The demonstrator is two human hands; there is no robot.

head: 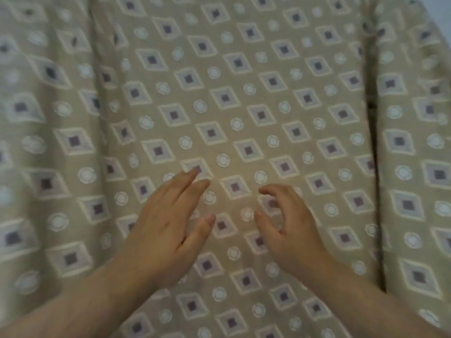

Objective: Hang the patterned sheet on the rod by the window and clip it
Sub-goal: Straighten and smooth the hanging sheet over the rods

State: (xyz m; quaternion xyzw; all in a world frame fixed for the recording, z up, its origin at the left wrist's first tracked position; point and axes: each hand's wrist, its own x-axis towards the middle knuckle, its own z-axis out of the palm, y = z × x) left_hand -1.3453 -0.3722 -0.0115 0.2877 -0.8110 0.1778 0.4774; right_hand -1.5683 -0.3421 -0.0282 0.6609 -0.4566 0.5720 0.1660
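The soft, light-looking sheet (244, 98) filling the frame probably wants pinching at a fold, with the left hand (166, 220) spread flat and the right hand (290, 228) loosely curled, holding nothing.

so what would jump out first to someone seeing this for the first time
The patterned sheet fills almost the whole view, tan with rows of diamonds and pale circles, hanging in soft vertical folds. Next come the two bare hands low in the middle: the left hand with fingers fairly straight, the right hand with fingers loosely curled, neither plainly gripping the cloth. A dark gap splits the folds at right.
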